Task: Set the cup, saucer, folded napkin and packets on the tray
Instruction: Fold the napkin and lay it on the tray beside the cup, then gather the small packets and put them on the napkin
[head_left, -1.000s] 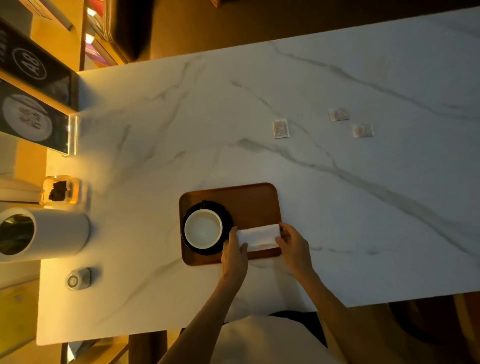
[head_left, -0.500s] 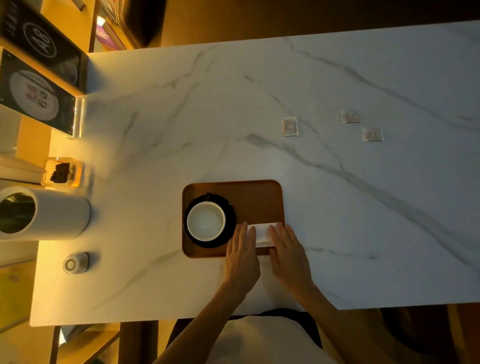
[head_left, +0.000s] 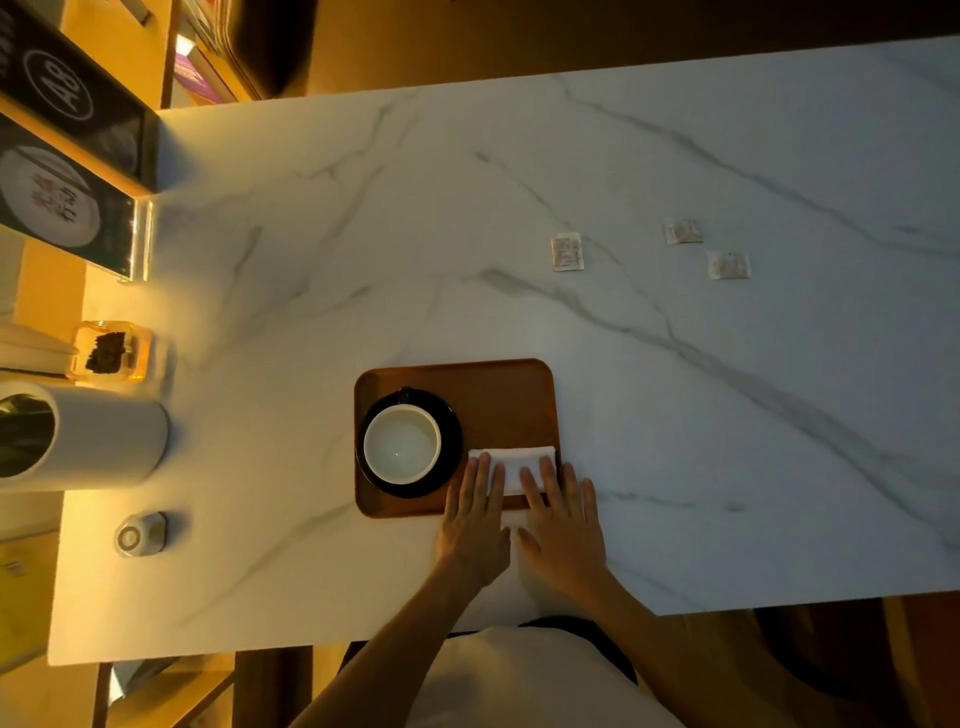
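A: Where is the folded napkin (head_left: 511, 464) found?

B: It is laid on the tray (head_left: 498, 395), along the near edge, just beside the saucer (head_left: 451, 441) on which the cup (head_left: 401, 443) is set.

A: How is it held?

B: It is pressed flat under both hands. The left hand (head_left: 475, 525) and right hand (head_left: 558, 525) are spread, fingers extended, nothing pinched, probably so the fold is kept crisp.

A: And the packets?

B: Three packets (head_left: 567, 252) are left on the surface (head_left: 727, 441), well apart from the tray.
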